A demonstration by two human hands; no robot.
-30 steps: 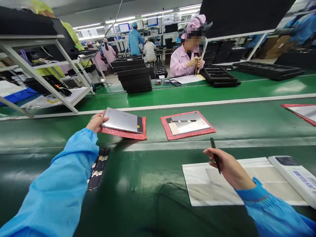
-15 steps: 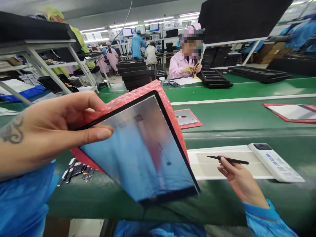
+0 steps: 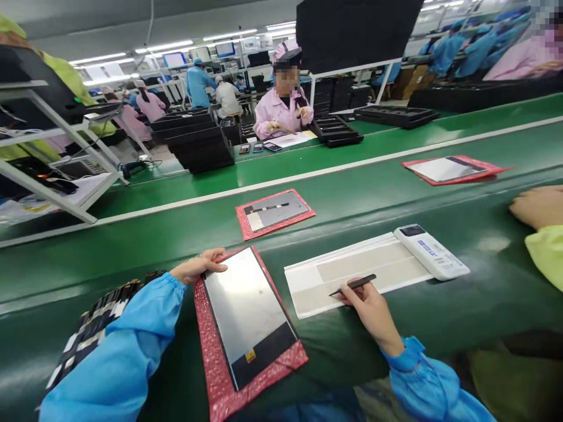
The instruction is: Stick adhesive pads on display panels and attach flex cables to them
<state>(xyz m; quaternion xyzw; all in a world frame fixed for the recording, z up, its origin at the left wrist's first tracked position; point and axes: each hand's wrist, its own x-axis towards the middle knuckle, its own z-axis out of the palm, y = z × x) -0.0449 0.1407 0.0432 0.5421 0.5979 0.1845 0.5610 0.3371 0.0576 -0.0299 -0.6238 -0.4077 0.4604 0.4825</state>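
My left hand [image 3: 200,266] pinches the far left corner of a display panel [image 3: 246,299] together with the red bubble-wrap sheet [image 3: 209,369] under it. The panel lies with its shiny silver side up, and a black strip with a small yellow tab runs along its near end. My right hand [image 3: 372,310] holds black tweezers [image 3: 363,281], their tips pointing left over a white sheet with beige film [image 3: 365,261]. At that sheet's right end sits a white pack with printed blue characters [image 3: 433,252].
Dark flat strips [image 3: 94,322] are heaped beside my left sleeve. Two more panels lie on bubble wrap, one ahead [image 3: 279,214] and one farther right [image 3: 446,168]. A co-worker's hand [image 3: 536,206] rests at the right edge. Across the green bench [image 3: 211,205] sits a person in pink.
My left hand has lowered the panel and its bubble wrap from up close onto the bench. My right hand keeps the tweezers over the sheet. The view has swung right, bringing a co-worker's hand in.
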